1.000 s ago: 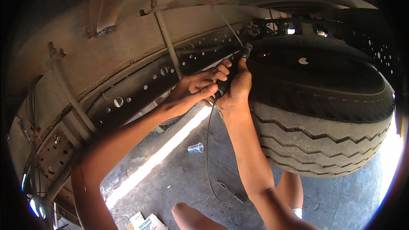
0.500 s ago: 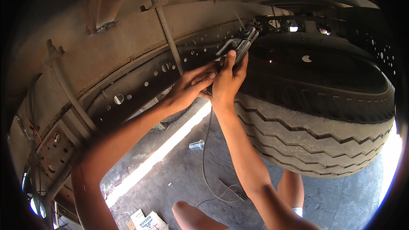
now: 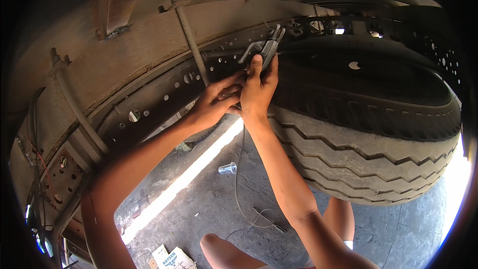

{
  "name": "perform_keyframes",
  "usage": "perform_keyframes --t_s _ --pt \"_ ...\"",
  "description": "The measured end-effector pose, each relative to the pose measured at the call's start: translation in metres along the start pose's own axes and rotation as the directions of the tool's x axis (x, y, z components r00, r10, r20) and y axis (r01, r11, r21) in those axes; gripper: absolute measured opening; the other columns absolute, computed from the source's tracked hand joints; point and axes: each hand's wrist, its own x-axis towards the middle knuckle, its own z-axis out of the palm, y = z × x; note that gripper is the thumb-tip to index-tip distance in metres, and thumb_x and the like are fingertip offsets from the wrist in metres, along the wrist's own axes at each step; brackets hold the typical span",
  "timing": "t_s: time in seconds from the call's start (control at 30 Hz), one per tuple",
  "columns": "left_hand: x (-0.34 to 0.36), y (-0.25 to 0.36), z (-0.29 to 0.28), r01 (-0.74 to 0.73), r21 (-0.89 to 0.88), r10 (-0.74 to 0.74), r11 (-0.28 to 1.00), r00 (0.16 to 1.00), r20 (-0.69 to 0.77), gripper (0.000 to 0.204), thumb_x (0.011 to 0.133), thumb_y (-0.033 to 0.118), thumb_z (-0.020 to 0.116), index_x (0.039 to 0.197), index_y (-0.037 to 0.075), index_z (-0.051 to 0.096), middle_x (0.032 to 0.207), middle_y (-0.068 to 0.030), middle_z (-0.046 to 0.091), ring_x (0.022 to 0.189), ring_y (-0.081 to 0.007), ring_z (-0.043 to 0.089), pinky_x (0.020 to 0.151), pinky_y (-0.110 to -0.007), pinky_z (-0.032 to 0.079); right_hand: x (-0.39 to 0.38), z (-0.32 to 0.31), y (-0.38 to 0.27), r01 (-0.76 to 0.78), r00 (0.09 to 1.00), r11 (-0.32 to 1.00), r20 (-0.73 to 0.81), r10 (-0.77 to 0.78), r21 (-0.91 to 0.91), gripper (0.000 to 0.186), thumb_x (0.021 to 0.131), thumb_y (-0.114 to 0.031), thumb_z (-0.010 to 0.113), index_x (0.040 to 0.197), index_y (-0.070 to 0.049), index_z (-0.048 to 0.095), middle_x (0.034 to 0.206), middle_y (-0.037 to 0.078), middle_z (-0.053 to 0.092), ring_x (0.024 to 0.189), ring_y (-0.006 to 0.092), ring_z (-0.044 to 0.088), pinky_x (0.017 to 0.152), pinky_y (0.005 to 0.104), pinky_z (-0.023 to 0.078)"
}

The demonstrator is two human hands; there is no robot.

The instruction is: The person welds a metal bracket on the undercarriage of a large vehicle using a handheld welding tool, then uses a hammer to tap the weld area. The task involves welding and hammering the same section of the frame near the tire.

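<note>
My right hand (image 3: 258, 87) grips the handle of a dark metal electrode-holder clamp (image 3: 270, 46), its thumb on top and the jaws and curved lever pointing up above it. My left hand (image 3: 219, 98) has its fingers curled at the handle's lower end, against my right hand and partly hidden by it. A cable (image 3: 238, 179) hangs from below my hands to a loop on the concrete floor. A thin rod shows faintly behind the clamp's jaws. Both hands are between the perforated frame rail and the top of a large tyre.
The tyre (image 3: 363, 159) fills the right side. The rusty beam (image 3: 129, 55), perforated rail (image 3: 149, 103), threaded U-bolt rods (image 3: 191, 40) and hanging wires (image 3: 37, 154) line the left and top. Below lie a plastic cup (image 3: 227, 168), white printed cardboard (image 3: 169, 258) and my bare knees.
My hands have shifted slightly up and left. The clamp has turned upright, showing its lever and jaws above my right hand, whose thumb moved onto it. The thin rod shows less.
</note>
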Motion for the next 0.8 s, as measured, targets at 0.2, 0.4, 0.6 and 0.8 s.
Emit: perform_keyframes --t_s 0.2,0.4,0.6,0.8 --pt "-0.001 -0.001 -0.002 0.028 0.039 -0.028 0.999 1.000 -0.001 0.063 0.098 0.004 0.050 0.157 0.004 0.027 0.138 -0.0155 0.055 0.119 -0.0222 0.061 0.097 -0.039 0.056 -0.001 0.000 0.000 0.013 1.000 1.000 -0.004 -0.013 -0.009 0.067 0.106 -0.031 0.051 0.148 0.016 0.029 0.135 0.027 0.056 0.124 0.0265 0.054 0.107 0.0329 0.039" --pt "-0.002 -0.001 0.001 0.006 -0.029 -0.006 1.000 1.000 -0.018 0.060 0.097 0.002 0.052 0.154 0.003 0.033 0.114 -0.0061 0.059 0.104 -0.0164 0.063 0.090 -0.037 0.061 -0.005 -0.001 -0.005 0.051 0.998 0.999 0.024 -0.051 0.000 0.062 0.106 -0.029 0.052 0.148 0.014 0.031 0.126 0.022 0.061 0.114 0.0223 0.057 0.101 0.0315 0.042" --pt "-0.003 0.002 -0.001 0.025 -0.021 -0.024 0.999 1.000 0.003 0.060 0.097 0.004 0.053 0.154 0.004 0.034 0.121 -0.0094 0.059 0.108 -0.0192 0.063 0.091 -0.037 0.060 -0.006 0.000 -0.005 0.070 0.997 0.998 0.025 -0.070 -0.003 0.057 0.106 -0.027 0.051 0.146 0.010 0.036 0.124 0.020 0.061 0.113 0.0216 0.056 0.101 0.0316 0.042" --pt "-0.001 0.001 0.000 0.001 0.026 0.000 1.000 1.000 -0.017 0.054 0.099 0.006 0.057 0.150 0.004 0.040 0.120 -0.0074 0.059 0.108 -0.0192 0.064 0.088 -0.035 0.062 -0.007 -0.001 -0.010 -0.138 0.990 0.979 -0.015 0.141 0.148 0.050 0.106 -0.031 0.052 0.138 0.006 0.044 0.115 0.014 0.062 0.103 0.0185 0.056 0.096 0.0320 0.044"
